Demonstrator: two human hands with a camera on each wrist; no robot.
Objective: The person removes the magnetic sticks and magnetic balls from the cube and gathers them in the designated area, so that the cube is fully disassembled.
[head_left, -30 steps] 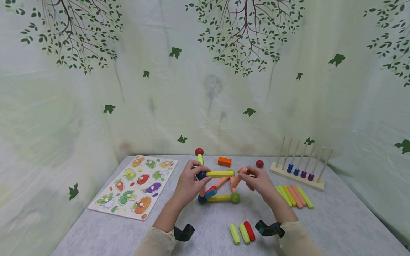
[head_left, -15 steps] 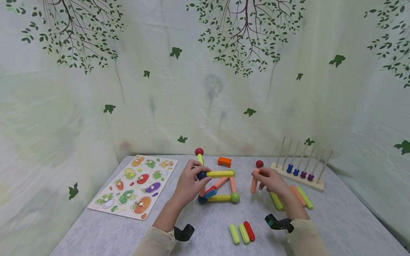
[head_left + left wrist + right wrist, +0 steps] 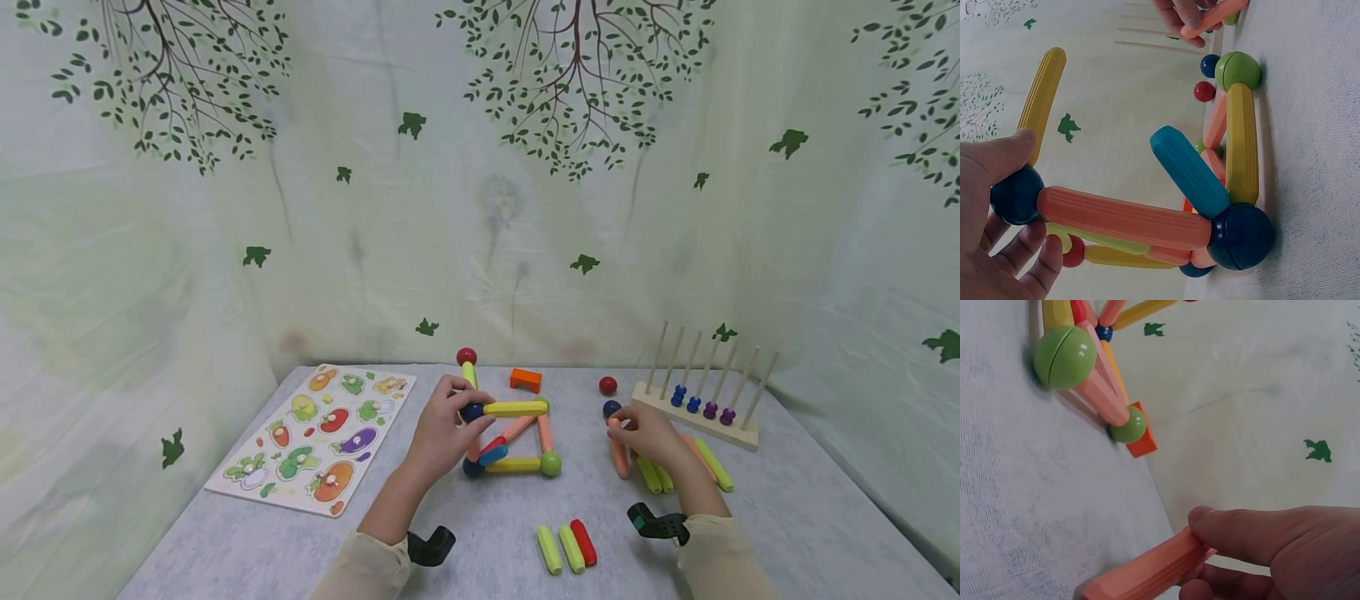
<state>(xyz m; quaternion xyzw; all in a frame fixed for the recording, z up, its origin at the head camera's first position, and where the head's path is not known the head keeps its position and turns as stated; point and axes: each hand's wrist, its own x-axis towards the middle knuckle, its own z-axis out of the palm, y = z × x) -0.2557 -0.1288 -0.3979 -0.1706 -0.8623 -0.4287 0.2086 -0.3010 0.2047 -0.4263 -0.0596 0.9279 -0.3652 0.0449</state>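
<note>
Head view, left hand (image 3: 442, 425): we see it pinch the upper blue ball (image 3: 472, 411) of the stick frame (image 3: 513, 465), presumably to steady that raised corner.
Head view, right hand (image 3: 651, 433): thumb and fingers pinch a salmon stick (image 3: 618, 460) beside the loose sticks (image 3: 648, 475), apart from the frame; we cannot tell whether its lower end touches the table (image 3: 487, 525).
Head view, loose blue ball (image 3: 611, 408): rests just beyond the right hand, with the red ball (image 3: 608, 385) behind it; we judge both easy to reach.
Left wrist view, upright salmon stick (image 3: 1125, 217): links the pinched ball to the lower blue ball (image 3: 1241, 236); we judge that it bears the raised corner.
Left wrist view, upper yellow stick (image 3: 1044, 94): far end free, so we take the thumb against its root as support.
Right wrist view, salmon stick: gripped near one end, which leaves the other exposed to us.
Right wrist view, green ball (image 3: 1065, 357): rests on the table, acting as a foot for the frame.
</note>
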